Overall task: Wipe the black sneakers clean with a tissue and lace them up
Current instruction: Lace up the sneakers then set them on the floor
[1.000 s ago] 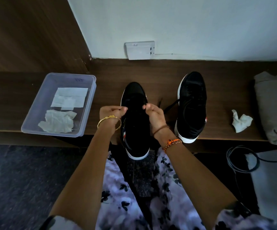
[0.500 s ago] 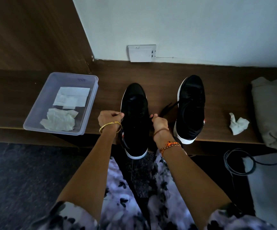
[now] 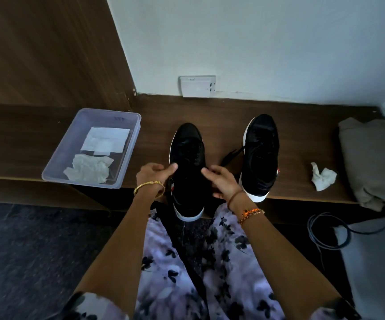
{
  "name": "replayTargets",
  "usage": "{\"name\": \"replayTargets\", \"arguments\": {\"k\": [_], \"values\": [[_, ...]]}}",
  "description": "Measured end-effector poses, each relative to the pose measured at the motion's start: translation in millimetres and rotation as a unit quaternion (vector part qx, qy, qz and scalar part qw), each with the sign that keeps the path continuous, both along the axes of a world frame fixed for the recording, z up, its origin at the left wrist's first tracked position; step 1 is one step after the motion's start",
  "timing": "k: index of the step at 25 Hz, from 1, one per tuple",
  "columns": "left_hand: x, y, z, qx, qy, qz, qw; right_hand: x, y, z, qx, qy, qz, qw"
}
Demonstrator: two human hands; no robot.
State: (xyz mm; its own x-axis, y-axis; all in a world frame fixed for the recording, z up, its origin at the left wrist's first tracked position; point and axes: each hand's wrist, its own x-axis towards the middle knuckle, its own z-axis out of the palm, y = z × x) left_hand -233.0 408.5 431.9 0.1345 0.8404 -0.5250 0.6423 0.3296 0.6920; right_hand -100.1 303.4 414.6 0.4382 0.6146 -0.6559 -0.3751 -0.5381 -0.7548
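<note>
Wooden bench (image 3: 221,116) spans frame, bare strip behind shoes up to wall. Clear bin (image 3: 127,155) sits left at front edge. Near sneaker (image 3: 188,144) heel overhangs edge; second sneaker (image 3: 262,144) beside it, lace trailing. My left hand (image 3: 152,175) and right hand (image 3: 220,181) flank near sneaker's collar, fingers curled; lace pinch can't tell. Crumpled tissue (image 3: 323,179) far right
</note>
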Motion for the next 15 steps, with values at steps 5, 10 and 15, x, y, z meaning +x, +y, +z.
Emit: {"name": "replayTargets", "arguments": {"k": [5,10,15], "values": [[6,-17,-3,-0.009,0.095,-0.121,0.988,-23,-1,-18,-0.044,-0.167,0.11,0.979],[16,1,1,0.042,0.092,-0.083,0.991,-12,25,-9,-0.023,-0.18,0.092,0.979],[20,29,1,0.082,0.112,-0.068,0.988,-15,62,1,0.008,-0.228,0.17,0.959]]}}
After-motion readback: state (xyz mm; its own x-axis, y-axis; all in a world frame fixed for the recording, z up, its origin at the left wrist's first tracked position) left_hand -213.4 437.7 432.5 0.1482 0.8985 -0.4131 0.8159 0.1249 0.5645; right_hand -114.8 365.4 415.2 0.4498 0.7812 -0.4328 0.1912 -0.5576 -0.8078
